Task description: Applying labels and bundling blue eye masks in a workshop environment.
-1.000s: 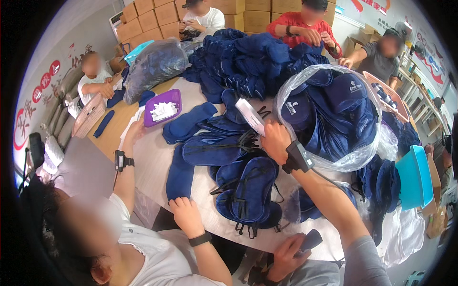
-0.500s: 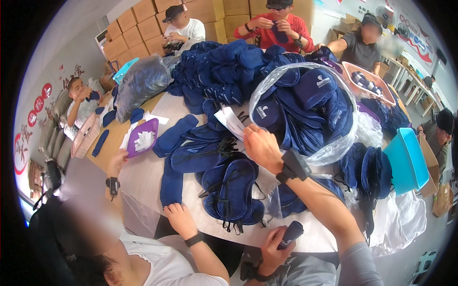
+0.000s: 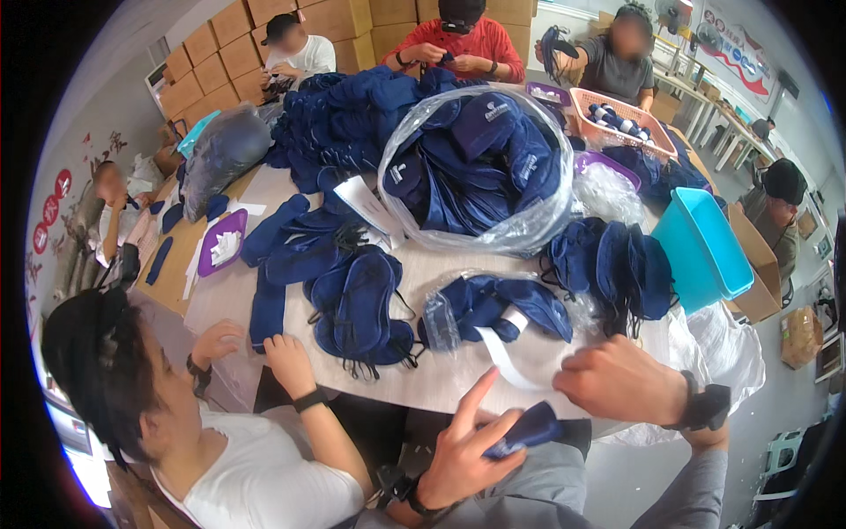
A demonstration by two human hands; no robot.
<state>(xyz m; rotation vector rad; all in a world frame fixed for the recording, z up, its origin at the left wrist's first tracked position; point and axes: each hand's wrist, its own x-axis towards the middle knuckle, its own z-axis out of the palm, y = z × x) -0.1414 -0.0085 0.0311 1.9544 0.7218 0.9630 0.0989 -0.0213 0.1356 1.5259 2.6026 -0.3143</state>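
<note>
Currently clasping navy roll [image 3: 532,429] in left hand [image 3: 460,460], pinching white strip [image 3: 502,361] in right hand [image 3: 612,379], facing partly bagged cloth [image 3: 471,301] and turquoise bin [image 3: 701,256].

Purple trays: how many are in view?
3: left tray holding white slips, right tray in front of the salmon basket, far tray left of it. Others may be hidden.

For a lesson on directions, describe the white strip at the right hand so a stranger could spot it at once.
Find the big clear bag of navy pieces, then come down to the table's near edge and the right hand. The strip curves leftward from that hand; unlike the white paper beside the bag, it touches a hand.
</note>
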